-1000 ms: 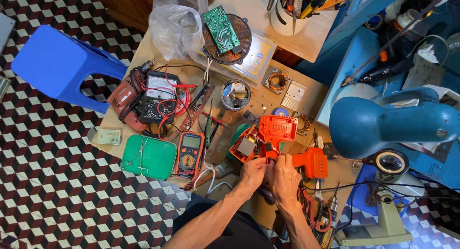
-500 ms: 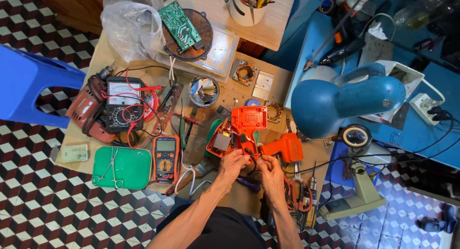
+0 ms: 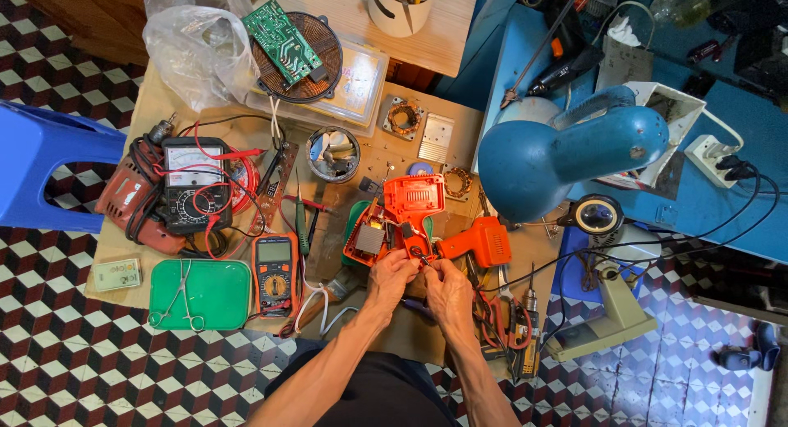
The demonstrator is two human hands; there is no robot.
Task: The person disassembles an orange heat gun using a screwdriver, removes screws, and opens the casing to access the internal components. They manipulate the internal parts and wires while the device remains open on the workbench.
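Note:
An opened orange power tool lies in pieces on the wooden bench, its inner parts and wires exposed. My left hand rests at the tool's near edge, fingers pinched on its small wires. My right hand sits just beside it, fingers also closed around the wires near the tool's handle. The fingertips of both hands meet under the tool, so the exact part held is too small to make out.
A blue desk lamp hangs over the bench's right side. An orange multimeter, a green tray with forceps, an analog meter, a red drill, a circuit board and a blue stool surround the work.
The view has shifted, so the bench sits further left and lower in frame. My hands stay together at the tool's wires, with only small finger movement.

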